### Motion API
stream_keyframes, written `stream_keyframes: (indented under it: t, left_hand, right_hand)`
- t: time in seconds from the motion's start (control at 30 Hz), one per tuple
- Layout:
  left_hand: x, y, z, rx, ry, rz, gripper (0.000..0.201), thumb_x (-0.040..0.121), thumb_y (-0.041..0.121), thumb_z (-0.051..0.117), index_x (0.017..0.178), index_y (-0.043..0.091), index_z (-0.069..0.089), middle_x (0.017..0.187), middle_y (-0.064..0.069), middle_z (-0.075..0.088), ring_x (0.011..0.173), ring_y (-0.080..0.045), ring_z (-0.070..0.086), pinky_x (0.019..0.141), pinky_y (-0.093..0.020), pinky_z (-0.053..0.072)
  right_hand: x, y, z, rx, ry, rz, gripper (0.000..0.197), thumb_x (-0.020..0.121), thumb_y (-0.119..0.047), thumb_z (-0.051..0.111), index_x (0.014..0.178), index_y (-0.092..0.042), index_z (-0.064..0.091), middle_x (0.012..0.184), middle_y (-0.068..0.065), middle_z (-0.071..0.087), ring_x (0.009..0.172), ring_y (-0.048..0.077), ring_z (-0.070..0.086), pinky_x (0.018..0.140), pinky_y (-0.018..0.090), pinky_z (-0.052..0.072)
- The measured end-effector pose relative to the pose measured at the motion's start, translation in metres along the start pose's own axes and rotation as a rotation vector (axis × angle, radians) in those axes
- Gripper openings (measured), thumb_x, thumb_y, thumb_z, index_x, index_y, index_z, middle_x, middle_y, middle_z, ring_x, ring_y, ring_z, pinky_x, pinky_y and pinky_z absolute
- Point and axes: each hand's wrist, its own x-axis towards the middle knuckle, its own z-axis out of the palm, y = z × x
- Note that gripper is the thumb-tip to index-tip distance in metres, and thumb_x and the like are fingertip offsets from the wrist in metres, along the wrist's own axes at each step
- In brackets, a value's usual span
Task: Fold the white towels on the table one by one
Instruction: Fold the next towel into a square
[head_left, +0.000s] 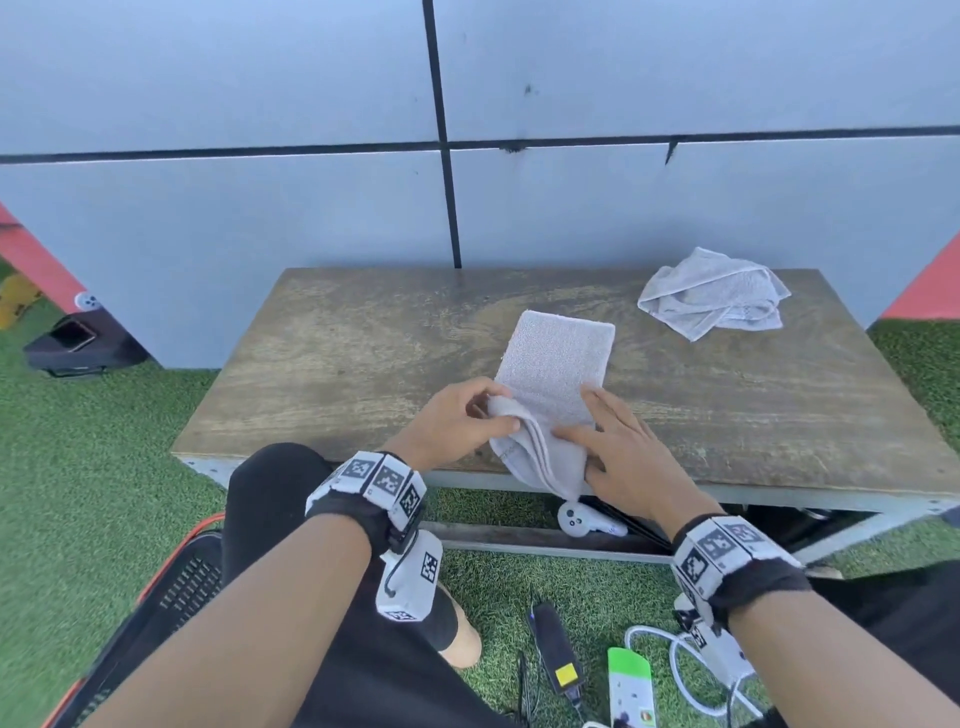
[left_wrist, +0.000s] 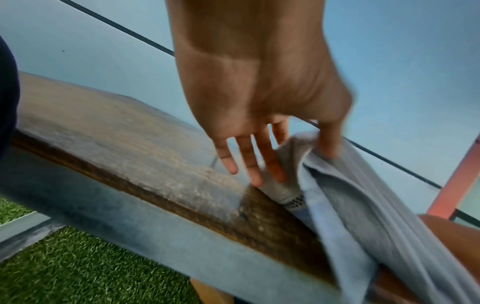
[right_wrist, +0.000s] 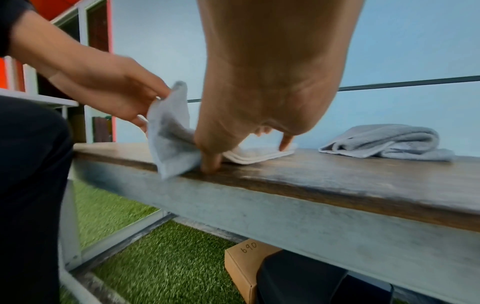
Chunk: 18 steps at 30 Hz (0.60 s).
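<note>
A white towel (head_left: 556, 358), folded into a long narrow strip, lies in the middle of the wooden table (head_left: 363, 364), and its near end reaches the front edge. My left hand (head_left: 493, 410) pinches that near end between thumb and fingers and holds it lifted off the table, as the left wrist view shows (left_wrist: 298, 158). My right hand (head_left: 582, 441) lies flat with straight fingers on the strip just right of the lifted part, pressing it down (right_wrist: 246, 152). A second white towel (head_left: 717, 296) sits crumpled at the back right corner (right_wrist: 389, 142).
A grey wall stands right behind the table. Under the table are a white controller (head_left: 587, 519) and a cardboard box (right_wrist: 246, 263). On the grass by my knees lie cables (head_left: 685, 670), a black device (head_left: 556, 644) and a green-white pack (head_left: 631, 686).
</note>
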Motion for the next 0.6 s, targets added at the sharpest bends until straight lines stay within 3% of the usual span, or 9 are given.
stream_keyframes:
  t: [0.1,0.17,0.2,0.27,0.33,0.4,0.47,0.53,0.6]
  left_hand:
    - [0.004,0.002,-0.007,0.060,-0.086,0.042,0.047,0.077,0.017,0.081,0.118,0.029,0.061,0.112,0.009,0.067,0.097,-0.006,0.065,0.080,-0.021,0.057]
    - [0.007,0.001,-0.009,0.092,0.013,0.076,0.046,0.075,0.015,0.084,0.115,0.027,0.064,0.110,0.013,0.068,0.095,-0.003,0.064,0.079,-0.022,0.056]
    - [0.009,0.001,-0.010,0.091,0.064,0.097,0.043,0.076,0.015,0.084,0.113,0.026,0.066,0.109,0.013,0.069,0.094,-0.004,0.064,0.078,-0.020,0.054]
    - [0.014,0.003,-0.012,0.063,0.070,0.106,0.046,0.076,0.014,0.084,0.116,0.027,0.065,0.111,0.011,0.068,0.095,-0.007,0.063,0.076,-0.012,0.050]
    - [0.021,0.002,-0.013,0.051,0.004,0.093,0.060,0.073,0.008,0.085,0.123,0.030,0.061,0.115,0.012,0.065,0.101,-0.006,0.063,0.078,-0.011,0.050]
    - [0.027,-0.002,-0.014,0.086,-0.004,0.093,0.067,0.070,0.003,0.084,0.124,0.034,0.059,0.114,0.014,0.065,0.106,-0.006,0.062,0.087,-0.025,0.054]
    - [0.035,-0.006,-0.012,0.152,0.102,0.120,0.055,0.072,0.013,0.085,0.118,0.035,0.064,0.107,0.017,0.068,0.101,-0.006,0.063,0.092,-0.038,0.053]
    - [0.040,-0.003,-0.011,0.154,0.201,0.107,0.031,0.080,0.022,0.081,0.109,0.029,0.071,0.101,0.014,0.066,0.093,-0.008,0.062,0.087,-0.035,0.052]
    - [0.041,0.006,-0.011,0.072,0.209,0.052,0.017,0.089,0.028,0.072,0.106,0.025,0.072,0.103,0.007,0.062,0.090,-0.012,0.060,0.079,-0.025,0.048]
  right_hand:
    - [0.003,0.011,-0.002,0.236,0.122,-0.059,0.050,0.087,-0.008,0.063,0.131,-0.031,0.060,0.156,0.002,0.036,0.150,0.011,0.016,0.124,0.037,0.018]
    - [0.003,0.012,-0.008,0.360,0.148,-0.067,0.043,0.090,-0.005,0.065,0.130,-0.020,0.062,0.137,-0.007,0.052,0.134,-0.003,0.029,0.119,0.015,0.012]
    - [0.003,0.011,-0.012,0.404,0.142,-0.055,0.040,0.092,-0.004,0.064,0.130,-0.017,0.063,0.128,-0.012,0.053,0.128,-0.004,0.033,0.114,0.011,0.014]
    - [0.003,0.012,-0.016,0.475,0.129,-0.026,0.035,0.095,-0.009,0.061,0.128,-0.017,0.063,0.120,-0.017,0.059,0.121,0.007,0.049,0.107,0.023,0.033]
    - [0.006,0.016,-0.017,0.523,0.107,0.029,0.030,0.099,-0.022,0.055,0.128,-0.023,0.062,0.115,-0.015,0.067,0.101,0.015,0.064,0.090,0.035,0.052]
    - [0.009,0.018,-0.019,0.591,0.084,0.078,0.028,0.102,-0.029,0.049,0.127,-0.030,0.060,0.112,-0.018,0.070,0.087,0.012,0.068,0.075,0.034,0.055]
    - [0.011,0.017,-0.023,0.672,0.103,0.090,0.029,0.103,-0.034,0.047,0.129,-0.035,0.059,0.114,-0.024,0.068,0.094,-0.008,0.064,0.079,0.020,0.047]
    - [0.015,0.016,-0.026,0.713,0.124,0.102,0.030,0.103,-0.038,0.044,0.128,-0.035,0.060,0.102,-0.023,0.069,0.078,-0.016,0.059,0.071,0.011,0.040]
    - [0.019,0.016,-0.027,0.735,0.131,0.130,0.031,0.103,-0.041,0.043,0.122,-0.031,0.064,0.085,-0.016,0.068,0.061,-0.008,0.050,0.063,0.014,0.039]
